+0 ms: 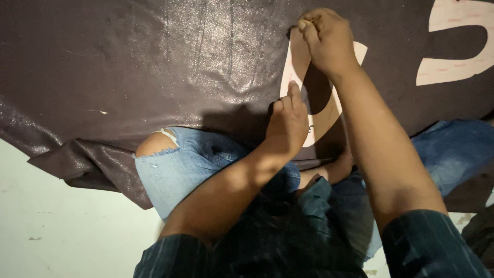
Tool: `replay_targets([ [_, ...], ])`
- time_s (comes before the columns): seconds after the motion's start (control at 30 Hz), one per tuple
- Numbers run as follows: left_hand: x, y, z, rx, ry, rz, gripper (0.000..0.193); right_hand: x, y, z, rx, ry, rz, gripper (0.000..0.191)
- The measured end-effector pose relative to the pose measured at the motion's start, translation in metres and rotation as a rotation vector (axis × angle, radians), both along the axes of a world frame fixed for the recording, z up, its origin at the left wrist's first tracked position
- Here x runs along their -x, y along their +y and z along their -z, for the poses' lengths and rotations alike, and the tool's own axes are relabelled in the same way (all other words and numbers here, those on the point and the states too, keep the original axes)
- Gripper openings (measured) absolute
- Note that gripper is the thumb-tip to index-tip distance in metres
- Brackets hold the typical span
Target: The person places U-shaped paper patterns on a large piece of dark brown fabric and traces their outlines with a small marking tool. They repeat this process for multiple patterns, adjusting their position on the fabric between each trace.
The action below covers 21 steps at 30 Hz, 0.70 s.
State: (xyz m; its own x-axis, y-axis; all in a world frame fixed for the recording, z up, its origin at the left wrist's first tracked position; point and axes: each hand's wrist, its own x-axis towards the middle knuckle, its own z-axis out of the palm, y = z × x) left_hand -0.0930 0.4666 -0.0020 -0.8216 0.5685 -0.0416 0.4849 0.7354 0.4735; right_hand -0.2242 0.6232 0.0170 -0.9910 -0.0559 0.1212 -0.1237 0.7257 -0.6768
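Observation:
A large dark brown sheet of glossy leather-like material (154, 67) lies spread over the floor and my knees. On it rests a pale cardboard template (297, 62) shaped like a curved hoop. My left hand (288, 123) presses flat on the template's lower part, fingers pointing away from me. My right hand (324, 36) is at the template's top edge, fingers pinched together on something small and dark at the edge; what it is I cannot make out.
A second pale cardboard template (458, 46) lies on the sheet at the upper right. My knees in torn blue jeans (180, 164) are under the sheet's near edge. Pale floor (56, 216) shows at the lower left.

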Motion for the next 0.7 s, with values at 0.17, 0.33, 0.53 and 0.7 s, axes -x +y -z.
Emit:
replay_targets([
  [0.17,0.001,-0.001,-0.002,0.003,0.025,0.012,0.031,-0.006,-0.001,-0.003,0.022,-0.009,0.029,0.010],
  [0.33,-0.001,-0.003,-0.003,-0.028,0.033,0.012,0.031,-0.012,0.001,-0.003,0.084,-0.070,0.053,0.012],
  [0.53,0.000,-0.001,0.000,-0.076,0.035,-0.014,0.027,-0.017,0.018,-0.005,-0.328,0.050,0.117,0.008],
  [0.7,0.001,-0.001,-0.003,-0.089,0.032,-0.026,0.024,-0.015,0.014,0.002,0.013,-0.050,0.083,0.013],
])
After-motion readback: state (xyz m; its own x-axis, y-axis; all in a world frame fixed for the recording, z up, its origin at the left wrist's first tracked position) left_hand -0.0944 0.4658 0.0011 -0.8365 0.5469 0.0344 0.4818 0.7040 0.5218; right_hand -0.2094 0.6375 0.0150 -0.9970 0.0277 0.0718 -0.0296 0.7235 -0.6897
